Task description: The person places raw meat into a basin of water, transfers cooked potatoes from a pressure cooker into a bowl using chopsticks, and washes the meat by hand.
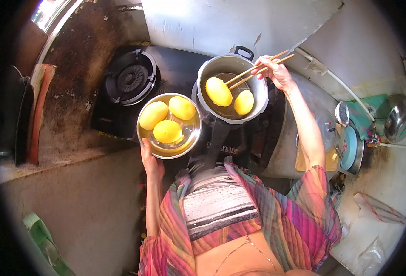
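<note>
My left hand (152,161) grips the lower left rim of a steel bowl (191,143). Three yellow, rounded pieces of food (168,131) lie in this bowl. To its right a deep metal pot (204,73) stands on the stove, with two more yellow pieces (244,102) inside. Wooden chopsticks (248,75) are held in my right hand (274,72) above the pot's right rim. Their tips reach down beside the larger yellow piece (219,91) in the pot; whether they touch it I cannot tell.
An unused burner (132,77) sits on the black stove (173,62) at the left. On the right are a cutting board (304,158), a clear lid (325,130), a blue basin (348,147) and a metal bowl (398,120). A wall rises behind the stove.
</note>
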Motion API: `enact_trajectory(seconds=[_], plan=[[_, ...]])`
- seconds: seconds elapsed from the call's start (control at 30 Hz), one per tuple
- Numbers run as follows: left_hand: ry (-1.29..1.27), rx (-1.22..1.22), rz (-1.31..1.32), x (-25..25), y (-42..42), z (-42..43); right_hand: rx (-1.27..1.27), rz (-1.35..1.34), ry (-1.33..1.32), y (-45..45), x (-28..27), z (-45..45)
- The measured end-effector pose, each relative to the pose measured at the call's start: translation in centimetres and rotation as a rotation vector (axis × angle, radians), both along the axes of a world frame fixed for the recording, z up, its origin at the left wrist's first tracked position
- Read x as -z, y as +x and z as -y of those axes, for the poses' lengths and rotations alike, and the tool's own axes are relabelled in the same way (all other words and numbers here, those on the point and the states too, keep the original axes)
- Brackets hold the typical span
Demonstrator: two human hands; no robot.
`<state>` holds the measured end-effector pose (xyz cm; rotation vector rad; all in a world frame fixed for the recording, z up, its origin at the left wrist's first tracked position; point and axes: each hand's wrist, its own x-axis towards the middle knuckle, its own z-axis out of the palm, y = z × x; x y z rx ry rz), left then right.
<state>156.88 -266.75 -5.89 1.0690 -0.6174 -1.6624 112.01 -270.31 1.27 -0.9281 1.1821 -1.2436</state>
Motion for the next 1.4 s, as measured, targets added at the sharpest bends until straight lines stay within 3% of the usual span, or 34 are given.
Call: enact_trajectory(seconds=[0.27,0.57,0.77,0.83,0.93,1.07,1.2,1.23,1.27,1.33,1.4], plan=[[0.024,0.036,-0.094,-0.5,-0.5,0.3,0.014,0.073,-0.120,3.0,-4.2,-1.1],[-0.045,-0.117,-0.196,-1.1,-2.0,0.0,0.236,-0.198,-0.199,17.9,-8.8,-5.6],[0.011,-0.148,-0.284,-0.2,-1.6,0.2,0.197,-0.557,-0.368,23.7,-10.6,-7.0],[0.005,-0.155,-0.290,-0.4,-1.8,0.3,0.037,-0.991,-0.557,24.7,-11.5,-6.5],[-0.026,-0.135,-0.303,-0.9,-1.6,0.4,0.002,-1.118,-0.674,25.9,-11.5,-5.1],[-0.017,-0.079,-0.339,-0.9,-1.2,0.4,0.005,-0.998,-0.671,26.1,-13.4,-4.1],[-0.051,-0.055,-0.338,-0.8,-1.3,0.5,0.082,-0.925,-0.474,25.6,-17.8,-4.3],[-0.061,-0.056,-0.305,-0.4,-1.1,0.6,0.104,-0.857,-0.498,24.5,-18.2,-4.1],[-0.068,-0.049,-0.273,0.0,-1.0,0.8,0.097,-0.748,-0.312,23.4,-19.6,-4.7],[0.019,-0.035,-0.271,0.1,-0.7,0.7,0.113,-0.640,-0.417,20.1,-19.6,-5.1],[-0.023,-0.017,-0.246,0.2,-0.4,0.6,0.122,-0.673,-0.310,16.0,-18.6,-6.1]])
